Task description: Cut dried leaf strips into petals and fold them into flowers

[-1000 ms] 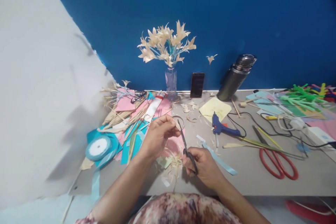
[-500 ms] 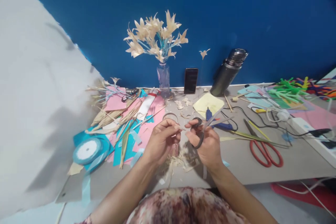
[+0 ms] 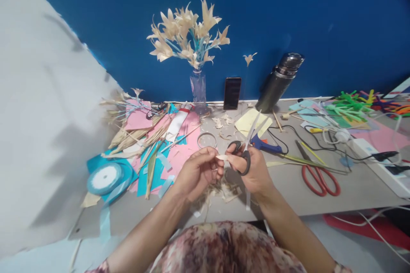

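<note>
Between finger and thumb, my left hand (image 3: 200,170) pinches a small pale petal-like piece (image 3: 222,158). My right hand (image 3: 253,170) is closed round black-handled scissors (image 3: 246,158), whose blades point up and away from me, spread apart. The right fingertips reach the other end of the pale piece, so the two hands almost meet. Below them lies a heap of cream scraps (image 3: 224,192). Just beyond the hands are a ring-shaped roll of tape (image 3: 206,135) and a blue glue gun (image 3: 269,146).
A bottle (image 3: 199,89) holding pale flowers (image 3: 185,30), a phone (image 3: 232,94) and a dark flask (image 3: 278,83) stand by the wall. Left are a ribbon spool (image 3: 105,178) and dried husks (image 3: 141,136). Red-handled scissors (image 3: 320,179), cables and a power strip (image 3: 381,166) lie right.
The right hand has come closer to the left, and its fingers now touch the pale piece. The scissors have turned more upright. The view has shifted slightly.
</note>
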Demonstrator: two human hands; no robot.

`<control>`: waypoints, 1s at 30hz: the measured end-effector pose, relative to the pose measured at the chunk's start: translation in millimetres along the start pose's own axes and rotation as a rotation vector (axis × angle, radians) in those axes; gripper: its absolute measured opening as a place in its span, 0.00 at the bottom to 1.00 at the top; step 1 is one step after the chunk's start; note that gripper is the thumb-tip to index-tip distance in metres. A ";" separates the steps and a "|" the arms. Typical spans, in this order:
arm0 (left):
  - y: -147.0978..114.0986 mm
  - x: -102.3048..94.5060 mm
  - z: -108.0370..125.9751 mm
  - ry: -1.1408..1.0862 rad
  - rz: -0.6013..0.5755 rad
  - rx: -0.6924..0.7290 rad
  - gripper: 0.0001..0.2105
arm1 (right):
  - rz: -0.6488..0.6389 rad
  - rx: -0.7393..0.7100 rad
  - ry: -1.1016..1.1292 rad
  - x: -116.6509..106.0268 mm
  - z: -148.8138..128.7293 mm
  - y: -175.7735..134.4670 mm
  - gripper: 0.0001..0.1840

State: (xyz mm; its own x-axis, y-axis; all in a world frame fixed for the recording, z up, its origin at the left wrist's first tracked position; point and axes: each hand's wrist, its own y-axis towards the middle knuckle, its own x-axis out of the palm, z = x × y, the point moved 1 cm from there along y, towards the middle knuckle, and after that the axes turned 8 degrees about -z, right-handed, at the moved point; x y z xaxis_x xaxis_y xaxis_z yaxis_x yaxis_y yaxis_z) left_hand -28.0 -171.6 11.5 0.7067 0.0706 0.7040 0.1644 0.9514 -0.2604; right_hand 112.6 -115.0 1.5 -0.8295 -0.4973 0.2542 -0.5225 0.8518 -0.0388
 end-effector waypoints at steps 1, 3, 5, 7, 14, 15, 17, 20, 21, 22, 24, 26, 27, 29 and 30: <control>-0.2 -1.7 1.9 0.031 -0.009 -0.011 0.09 | -0.029 0.022 -0.010 -2.0 -1.3 0.4 0.11; -0.9 -4.8 6.7 0.126 -0.041 -0.017 0.12 | -0.096 0.077 -0.015 -4.4 -4.8 0.5 0.11; -1.9 -7.1 11.2 0.245 -0.080 -0.024 0.13 | -0.168 0.147 0.009 -4.9 -9.1 0.1 0.12; -3.1 -8.4 14.2 0.359 -0.111 -0.045 0.10 | -0.224 0.199 0.029 -4.6 -13.3 0.3 0.14; -3.4 -4.9 12.7 0.330 -0.018 0.087 0.10 | -0.184 0.061 -0.063 -7.0 -8.4 0.0 0.18; -3.0 -3.9 11.6 0.277 0.017 0.143 0.10 | -0.193 0.036 -0.075 -5.9 -3.5 -2.8 0.20; -2.0 -2.5 8.4 0.194 0.062 0.217 0.10 | -0.259 0.024 -0.100 -1.6 8.5 -10.2 0.27; 0.5 -2.0 3.1 0.116 0.094 0.280 0.09 | -0.335 0.053 -0.116 6.5 24.9 -20.6 0.31; 1.6 -2.3 1.7 0.103 0.110 0.307 0.09 | -0.349 0.063 -0.112 9.0 28.3 -23.0 0.31; 2.7 -2.5 0.5 0.098 0.129 0.333 0.09 | -0.355 0.072 -0.108 11.1 30.5 -24.6 0.31; 5.0 -2.5 -1.1 0.096 0.165 0.372 0.10 | -0.350 0.089 -0.104 14.1 31.6 -25.8 0.32; 6.9 -1.6 -1.9 0.094 0.188 0.392 0.10 | -0.335 0.101 -0.108 15.6 30.2 -25.4 0.33; 7.5 -1.0 -2.1 0.090 0.195 0.401 0.10 | -0.333 0.104 -0.114 16.0 29.3 -24.9 0.33; 8.2 0.6 -2.3 0.081 0.205 0.417 0.10 | -0.338 0.096 -0.129 16.4 28.1 -24.1 0.33; 8.3 1.3 -2.3 0.076 0.208 0.423 0.10 | -0.339 0.088 -0.137 16.5 28.1 -23.7 0.34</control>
State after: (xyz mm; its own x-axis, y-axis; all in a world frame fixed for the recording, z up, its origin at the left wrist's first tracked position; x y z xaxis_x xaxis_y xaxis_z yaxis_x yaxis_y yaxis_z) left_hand -24.1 -164.3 8.7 0.7461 0.2651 0.6108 -0.2694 0.9591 -0.0871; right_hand 105.8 -148.0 -20.5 -0.6219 -0.7713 0.1359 -0.7822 0.6202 -0.0592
